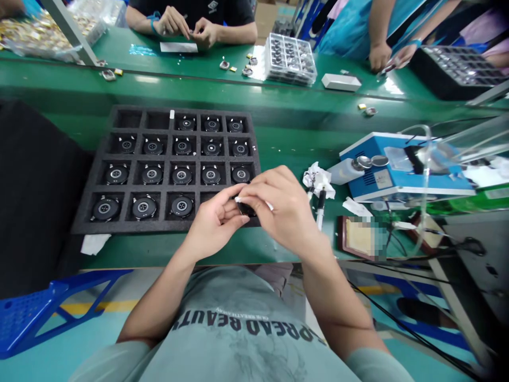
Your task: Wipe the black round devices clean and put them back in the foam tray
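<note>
My left hand (pixel 214 225) holds a dark, shiny watch body (pixel 247 208) by its edge, above the front right of a black foam tray (pixel 163 227). Curled over the same watch body, my right hand (pixel 284 209) pinches a small white piece (pixel 269 205), which looks like tissue or cloth; its ends show between the fingers. My fingers hide most of the watch body. Round black watch bodies such as this one (pixel 144 207) lie back side up in most of the tray's compartments. Two compartments at the back left hold no watch.
Right of my hands lie crumpled white tissue (pixel 318 179) and a black-and-white pen-like tool (pixel 320 207). Beyond are a white bottle (pixel 344 171), a blue machine (pixel 382 183) and a brown-framed pad (pixel 356 237). Co-workers' hands (pixel 191 26) work across the bench, near a clear compartment box (pixel 290 58).
</note>
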### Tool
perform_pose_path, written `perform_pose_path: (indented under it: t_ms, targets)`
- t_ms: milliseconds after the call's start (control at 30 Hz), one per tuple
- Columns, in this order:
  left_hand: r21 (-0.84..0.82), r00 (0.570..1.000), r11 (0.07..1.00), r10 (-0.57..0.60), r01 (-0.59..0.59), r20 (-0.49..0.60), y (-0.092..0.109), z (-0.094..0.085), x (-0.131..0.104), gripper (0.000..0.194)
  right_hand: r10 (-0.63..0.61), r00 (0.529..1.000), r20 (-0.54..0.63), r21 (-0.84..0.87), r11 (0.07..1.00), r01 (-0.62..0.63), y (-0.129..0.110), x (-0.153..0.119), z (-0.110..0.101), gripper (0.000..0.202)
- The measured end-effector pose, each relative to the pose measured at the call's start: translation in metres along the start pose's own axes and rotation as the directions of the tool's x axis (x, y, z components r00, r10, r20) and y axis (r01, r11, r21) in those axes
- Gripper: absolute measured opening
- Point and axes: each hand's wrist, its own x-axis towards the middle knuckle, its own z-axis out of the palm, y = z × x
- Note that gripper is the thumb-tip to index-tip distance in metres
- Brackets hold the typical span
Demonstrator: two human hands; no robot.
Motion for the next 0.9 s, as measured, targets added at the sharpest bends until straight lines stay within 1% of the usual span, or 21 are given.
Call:
perform_pose_path:
  t_ms: [67, 200, 300, 333, 433, 467, 567, 600, 667, 733, 767, 900]
  targets:
    - [0.016, 1.0, 1.0, 0.01, -0.01, 0.0, -0.001, 0.0, 0.0, 0.056, -0.039, 0.997, 0.06, -0.037, 0.998, 0.041, 0.001, 0.003, 0.0, 0.021]
    - [0.045, 1.0, 0.999, -0.007, 0.007, 0.003, -0.002, 0.0, 0.0, 0.059, -0.026, 0.998, 0.059, -0.07, 0.997, 0.03, 0.006, 0.005, -0.004, 0.019]
    - [0.087, 1.0, 0.996, -0.001, 0.001, -0.01, -0.002, 0.001, 0.0, 0.057, -0.087, 0.986, 0.139, -0.06, 0.994, 0.096, 0.004, 0.004, -0.004, 0.021]
    - [0.104, 1.0, 0.995, 0.005, -0.004, -0.011, -0.002, 0.001, -0.001, 0.056, -0.096, 0.984, 0.149, -0.073, 0.991, 0.108, 0.003, 0.004, -0.004, 0.022]
    - [0.143, 1.0, 0.99, 0.016, -0.015, -0.006, -0.001, 0.002, -0.001, 0.056, -0.057, 0.992, 0.11, -0.145, 0.987, 0.073, -0.001, 0.004, -0.004, 0.022]
    - [0.151, 1.0, 0.988, 0.021, -0.02, -0.005, -0.001, 0.003, -0.001, 0.055, -0.057, 0.991, 0.119, -0.154, 0.985, 0.076, -0.003, 0.004, -0.005, 0.022]
    - [0.202, 0.999, 0.978, 0.053, -0.05, -0.007, -0.002, 0.003, -0.001, 0.054, -0.13, 0.964, 0.233, -0.141, 0.976, 0.165, -0.006, 0.005, -0.007, 0.024]
    - [0.223, 0.998, 0.973, 0.062, -0.06, -0.005, -0.002, 0.003, -0.001, 0.053, -0.145, 0.957, 0.25, -0.148, 0.972, 0.185, -0.006, 0.006, -0.008, 0.024]
    - [0.255, 0.998, 0.965, 0.066, -0.064, 0.005, -0.004, 0.003, -0.001, 0.051, -0.127, 0.965, 0.229, -0.197, 0.965, 0.174, -0.006, 0.007, -0.01, 0.023]
    - [0.247, 0.998, 0.967, 0.056, -0.059, 0.017, -0.005, 0.003, -0.001, 0.049, -0.1, 0.975, 0.198, -0.249, 0.957, 0.149, -0.007, 0.008, -0.011, 0.022]
    - [0.238, 0.998, 0.969, 0.054, -0.059, 0.025, -0.005, 0.003, -0.002, 0.048, -0.102, 0.974, 0.204, -0.259, 0.953, 0.154, -0.008, 0.007, -0.011, 0.021]
    - [0.207, 0.996, 0.975, 0.079, -0.084, 0.032, -0.004, 0.003, -0.001, 0.049, -0.148, 0.947, 0.285, -0.241, 0.945, 0.22, -0.013, 0.006, -0.01, 0.023]
